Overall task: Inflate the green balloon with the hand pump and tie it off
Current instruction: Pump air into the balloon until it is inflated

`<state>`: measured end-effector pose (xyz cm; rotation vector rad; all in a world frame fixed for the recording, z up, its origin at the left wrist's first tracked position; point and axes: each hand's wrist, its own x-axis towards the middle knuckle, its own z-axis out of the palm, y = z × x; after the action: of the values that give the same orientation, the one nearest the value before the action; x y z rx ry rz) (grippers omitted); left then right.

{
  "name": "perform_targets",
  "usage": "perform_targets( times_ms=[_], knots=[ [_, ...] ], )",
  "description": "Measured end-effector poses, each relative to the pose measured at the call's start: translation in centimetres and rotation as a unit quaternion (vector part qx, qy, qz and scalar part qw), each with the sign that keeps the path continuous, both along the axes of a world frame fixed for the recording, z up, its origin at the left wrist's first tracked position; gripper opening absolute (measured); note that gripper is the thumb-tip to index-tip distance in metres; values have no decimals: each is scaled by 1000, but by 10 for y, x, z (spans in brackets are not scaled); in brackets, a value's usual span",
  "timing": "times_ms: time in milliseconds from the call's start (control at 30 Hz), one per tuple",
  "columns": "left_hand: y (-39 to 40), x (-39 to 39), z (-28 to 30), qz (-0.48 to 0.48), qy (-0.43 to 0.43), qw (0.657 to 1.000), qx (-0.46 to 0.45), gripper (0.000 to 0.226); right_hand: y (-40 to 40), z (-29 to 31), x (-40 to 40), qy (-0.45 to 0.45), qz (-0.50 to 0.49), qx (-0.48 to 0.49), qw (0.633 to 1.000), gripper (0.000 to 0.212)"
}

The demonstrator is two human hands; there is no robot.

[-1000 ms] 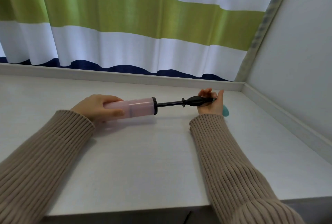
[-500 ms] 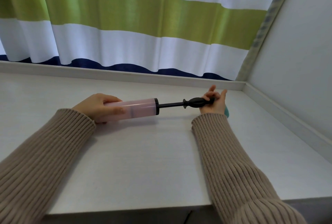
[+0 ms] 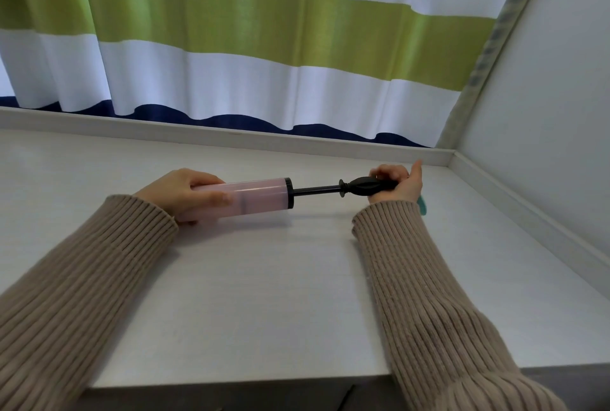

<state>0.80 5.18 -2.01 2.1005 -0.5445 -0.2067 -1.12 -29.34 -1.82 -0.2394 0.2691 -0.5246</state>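
Note:
A hand pump (image 3: 254, 196) with a translucent pink barrel lies level just above the white table (image 3: 264, 295), its black rod drawn partly out to the right. My left hand (image 3: 180, 194) grips the barrel's left end. My right hand (image 3: 397, 181) curls round the black handle (image 3: 366, 187) at the rod's end, thumb raised. A sliver of the teal-green balloon (image 3: 422, 206) shows behind my right wrist; the rest of it is hidden by hand and sleeve.
A striped white, green and navy curtain (image 3: 264, 47) hangs behind the table's raised back ledge (image 3: 231, 140). A grey wall (image 3: 544, 113) and a ledge close off the right side. The table's front edge runs along the bottom of the view.
My right hand's fingers have closed further round the black handle and the thumb has lifted. The pump has stayed in nearly the same place.

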Motion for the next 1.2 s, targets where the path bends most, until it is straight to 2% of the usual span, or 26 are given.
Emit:
perform_targets(
  times_ms=[533,700,800,900,1033,1100,1200],
  knots=[
    [6,9,-5,28,18,998,-60,49,17,6,1,-81,20,-9,996,47],
    [6,10,-7,34,16,997,-66,46,19,8,-3,-59,32,-57,996,19],
    [5,11,-9,35,10,997,-66,43,18,5,-3,-37,32,-58,997,34],
    [5,12,-9,32,5,997,-63,42,15,2,-1,-37,41,-80,995,21],
    [4,12,-9,26,2,998,-56,44,15,3,-1,-36,18,-39,998,54],
    [3,10,-8,19,1,999,-40,44,16,5,-1,-35,6,-17,999,60],
    [2,7,-4,14,-2,1000,-20,44,15,15,-2,-21,14,-29,999,58]
  ],
)
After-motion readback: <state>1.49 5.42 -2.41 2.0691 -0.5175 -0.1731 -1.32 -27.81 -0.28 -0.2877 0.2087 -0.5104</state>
